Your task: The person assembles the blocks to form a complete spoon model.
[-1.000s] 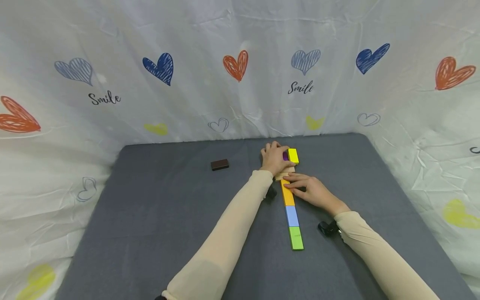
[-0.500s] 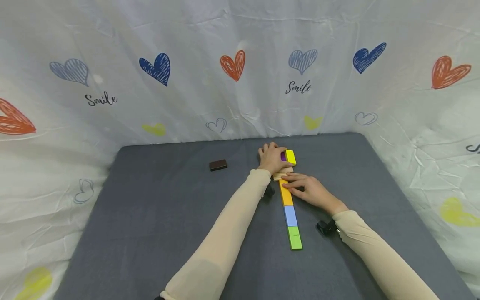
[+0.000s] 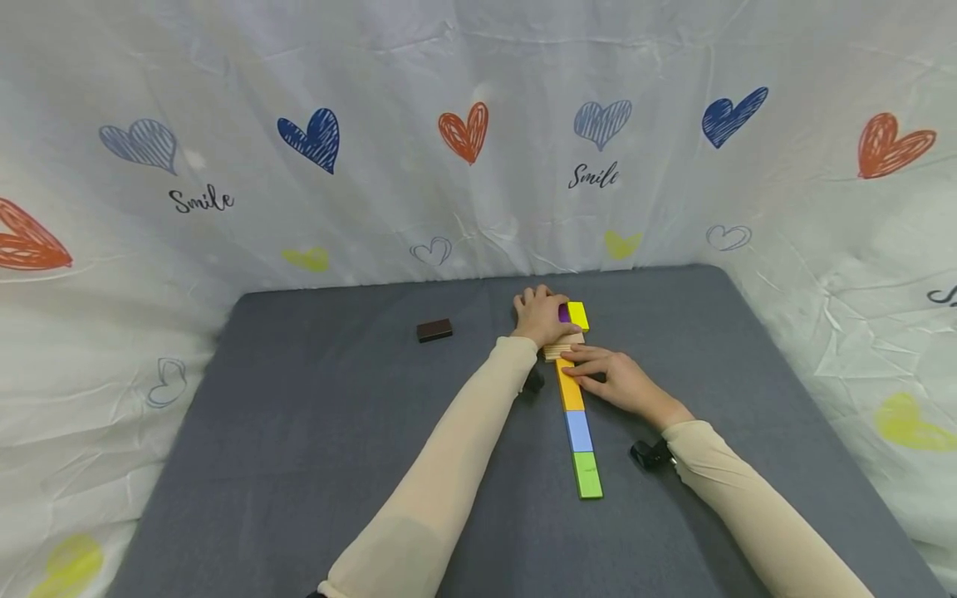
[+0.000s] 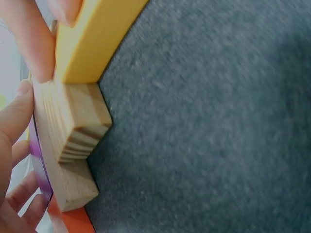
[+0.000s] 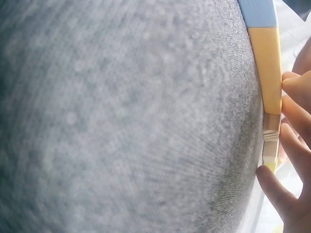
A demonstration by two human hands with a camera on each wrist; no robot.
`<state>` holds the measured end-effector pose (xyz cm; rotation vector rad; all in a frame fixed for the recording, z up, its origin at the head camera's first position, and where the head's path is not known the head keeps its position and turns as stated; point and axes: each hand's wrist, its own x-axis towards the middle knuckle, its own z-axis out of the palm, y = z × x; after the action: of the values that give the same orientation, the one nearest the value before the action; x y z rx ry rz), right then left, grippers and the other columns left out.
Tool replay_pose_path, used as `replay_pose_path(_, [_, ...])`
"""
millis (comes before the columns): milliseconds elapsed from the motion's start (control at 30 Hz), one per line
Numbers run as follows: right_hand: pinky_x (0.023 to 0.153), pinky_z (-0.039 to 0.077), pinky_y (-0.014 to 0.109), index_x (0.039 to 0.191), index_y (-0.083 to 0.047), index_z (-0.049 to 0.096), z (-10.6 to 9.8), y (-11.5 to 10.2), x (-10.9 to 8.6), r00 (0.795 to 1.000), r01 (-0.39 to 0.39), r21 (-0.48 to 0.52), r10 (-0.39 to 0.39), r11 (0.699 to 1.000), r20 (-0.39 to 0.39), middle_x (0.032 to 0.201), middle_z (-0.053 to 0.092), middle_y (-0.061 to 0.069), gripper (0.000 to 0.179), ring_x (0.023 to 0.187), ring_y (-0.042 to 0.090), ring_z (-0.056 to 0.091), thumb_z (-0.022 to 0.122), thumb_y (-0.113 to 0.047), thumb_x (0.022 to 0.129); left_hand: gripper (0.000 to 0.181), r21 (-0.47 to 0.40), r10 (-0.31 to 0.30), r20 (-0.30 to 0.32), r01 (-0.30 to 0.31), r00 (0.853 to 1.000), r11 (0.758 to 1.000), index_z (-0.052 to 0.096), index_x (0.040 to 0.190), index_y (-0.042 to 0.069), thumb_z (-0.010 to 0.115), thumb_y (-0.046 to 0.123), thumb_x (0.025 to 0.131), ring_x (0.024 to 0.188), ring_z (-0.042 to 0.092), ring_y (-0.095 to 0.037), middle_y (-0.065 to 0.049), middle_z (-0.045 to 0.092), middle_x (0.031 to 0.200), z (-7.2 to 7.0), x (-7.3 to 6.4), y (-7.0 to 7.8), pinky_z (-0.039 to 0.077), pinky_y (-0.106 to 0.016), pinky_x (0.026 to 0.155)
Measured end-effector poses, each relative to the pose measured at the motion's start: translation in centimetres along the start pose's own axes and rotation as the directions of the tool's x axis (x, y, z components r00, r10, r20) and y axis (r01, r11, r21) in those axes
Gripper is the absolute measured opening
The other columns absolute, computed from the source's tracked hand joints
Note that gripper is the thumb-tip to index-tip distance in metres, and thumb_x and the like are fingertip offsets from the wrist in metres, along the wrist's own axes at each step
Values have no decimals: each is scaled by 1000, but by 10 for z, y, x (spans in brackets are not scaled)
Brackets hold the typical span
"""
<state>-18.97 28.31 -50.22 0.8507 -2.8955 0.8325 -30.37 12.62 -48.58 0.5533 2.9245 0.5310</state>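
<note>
My left hand (image 3: 540, 318) is at the far end of a row of wooden blocks. Its thumb and fingers go round a purple block (image 4: 40, 162), largely covered in the head view. Right beside that is a yellow block (image 3: 578, 316). Two plain wood blocks (image 4: 85, 109) lie nearer, offset from each other. Fairly straight fingers of my right hand (image 3: 616, 378) rest on the yellow-orange block (image 3: 569, 392) and the edge of the plain wood. Blue (image 3: 578, 430) and green (image 3: 587, 475) blocks continue the row towards me. An orange block (image 4: 75, 221) shows only in the left wrist view.
A dark brown block (image 3: 434, 330) lies apart, left of the row. Grey cloth (image 3: 321, 415) covers the table. Behind it hangs a white curtain (image 3: 389, 208) printed with hearts.
The yellow block at the far end sits slightly nearer to me and further left. Both hands have hardly moved; the whole head view has shifted a little.
</note>
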Motion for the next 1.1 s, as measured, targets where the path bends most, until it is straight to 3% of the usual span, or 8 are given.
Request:
replay_pose_path(267, [111, 40, 52, 121, -15, 73, 0, -3, 2, 1000, -6, 5, 6, 1000, 1, 141, 60, 4, 28, 137, 29, 52, 68, -15, 93, 57, -46, 34, -4, -34, 999, 998, 57, 139, 26, 68, 51, 89, 127, 39, -24, -4, 47, 141, -8, -6, -7, 26, -48, 111])
replay_pose_path(700, [110, 41, 53, 121, -16, 73, 1, 1, 1, 1000, -4, -5, 4, 1000, -9, 140, 62, 2, 28, 136, 29, 52, 69, -17, 93, 42, -179, 135, -26, -138, 990, 974, 61, 133, 22, 61, 44, 97, 135, 36, -29, -5, 47, 145, -40, -4, -27, 21, -53, 116])
replay_pose_path(900, [111, 40, 55, 120, -17, 73, 0, -1, 1, 998, -56, -4, 56, 998, 4, 140, 62, 2, 28, 138, 30, 50, 70, -17, 92, 38, -217, 195, -48, -200, 980, 955, 64, 130, 22, 63, 40, 97, 135, 40, -28, -5, 51, 142, -66, -13, -55, 26, -54, 114])
replay_pose_path(1100, [112, 39, 52, 121, -18, 73, 1, -2, 1, 998, -67, 12, 67, 998, 14, 141, 61, -1, 28, 140, 28, 49, 68, -19, 93, 39, -230, 261, -49, -265, 964, 936, 63, 130, 20, 66, 37, 95, 137, 42, -28, -5, 53, 141, -89, -33, -106, 27, -55, 116])
